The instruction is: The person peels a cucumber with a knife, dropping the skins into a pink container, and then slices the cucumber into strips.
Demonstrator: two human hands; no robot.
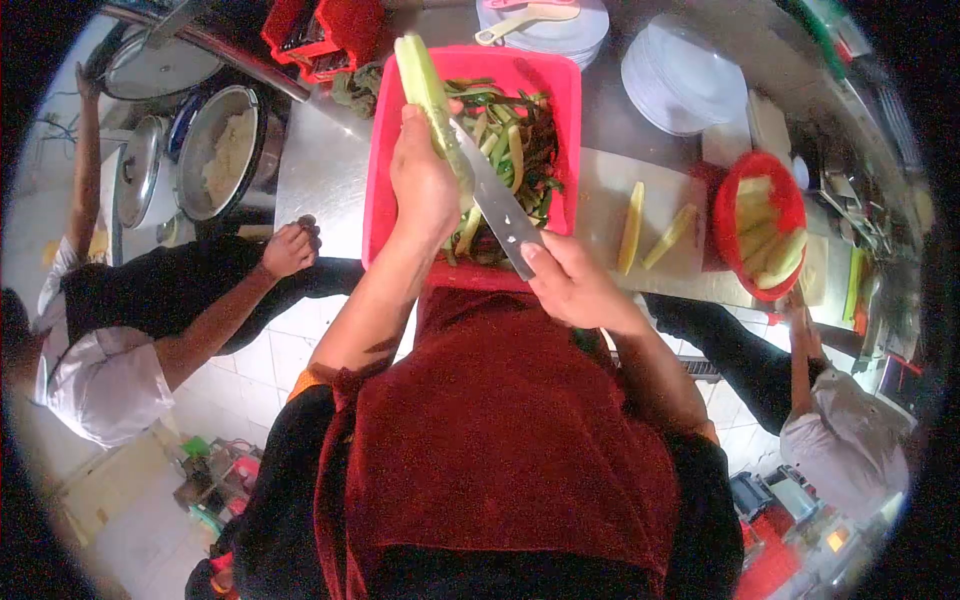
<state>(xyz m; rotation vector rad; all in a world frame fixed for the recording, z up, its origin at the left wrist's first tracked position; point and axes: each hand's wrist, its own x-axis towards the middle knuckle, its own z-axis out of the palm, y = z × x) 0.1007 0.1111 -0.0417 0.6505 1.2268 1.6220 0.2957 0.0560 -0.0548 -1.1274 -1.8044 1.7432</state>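
My left hand (425,180) is wrapped round a long, pale green cucumber (418,75), held tilted above a pink tub (375,190). In my right hand (575,280) is a knife (495,200), gripped near its handle. Its blade points up and left, with the tip end against or very close to the cucumber; exact contact cannot be told. Green peelings (510,150) fill much of the tub below. Small pale bits stick to the blade. To the right of the tub, two pale cut pieces (632,228) lie on a cutting board (660,180).
A red basket (728,225) of peeled pieces stands right of the board. Plate stacks (680,75) and a red crate (345,35) are at the back. Large pots (220,150) are at left. Co-workers stand on both sides, one with a hand (292,248) near the counter.
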